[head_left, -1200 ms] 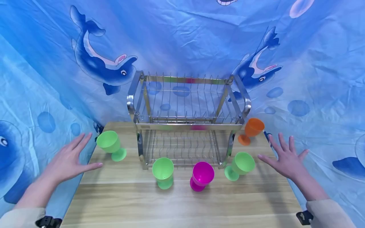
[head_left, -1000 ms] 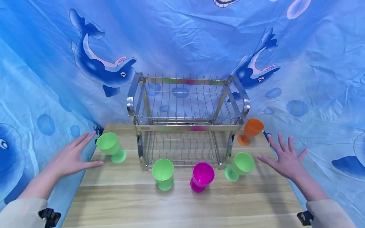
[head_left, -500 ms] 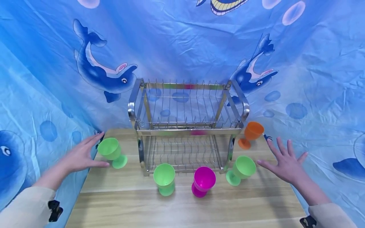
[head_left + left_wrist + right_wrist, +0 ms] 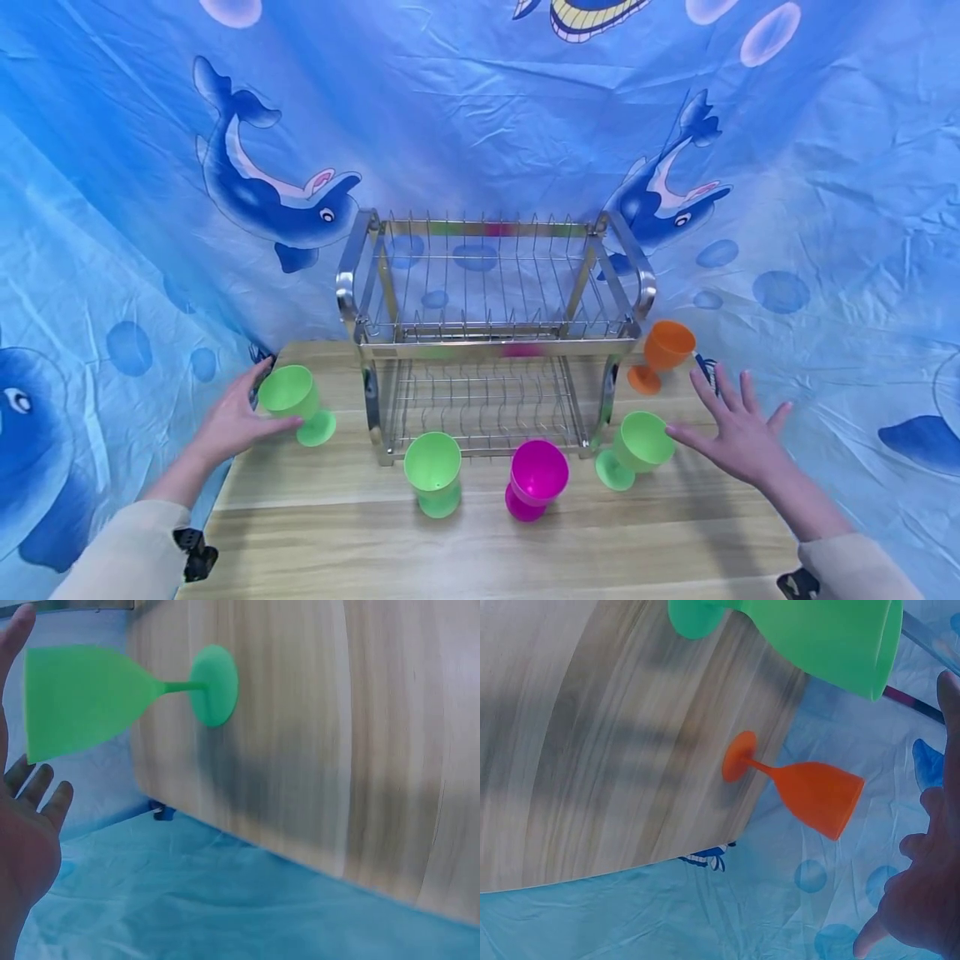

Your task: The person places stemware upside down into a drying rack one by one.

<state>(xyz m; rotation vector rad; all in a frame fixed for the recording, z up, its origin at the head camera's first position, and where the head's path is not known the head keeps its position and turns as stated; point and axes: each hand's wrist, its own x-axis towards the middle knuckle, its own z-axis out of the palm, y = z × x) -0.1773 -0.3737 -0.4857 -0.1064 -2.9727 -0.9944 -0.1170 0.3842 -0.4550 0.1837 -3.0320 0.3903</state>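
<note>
The leftmost green goblet (image 4: 288, 390) stood upright on the table (image 4: 487, 546), just inward of the left hand (image 4: 238, 427), the nearer one, whose grip was unclosed, thumb and fingers parted beside the bowl; contact was unclear. The right hand (image 4: 738, 437) was spread, holding nothing. The goblet looked plain, wide-bowled, slim-stemmed, round-footed

left green goblet (image 4: 291, 394); right green goblet (image 4: 642, 443); both upright on table (image 4: 487, 554)

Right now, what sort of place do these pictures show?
Probably a staged, curtained-off workspace rather than a real kitchen: a dolphin-printed sheet hangs behind and beside a wood-grain table bearing a metal dish rack and goblets.
</note>
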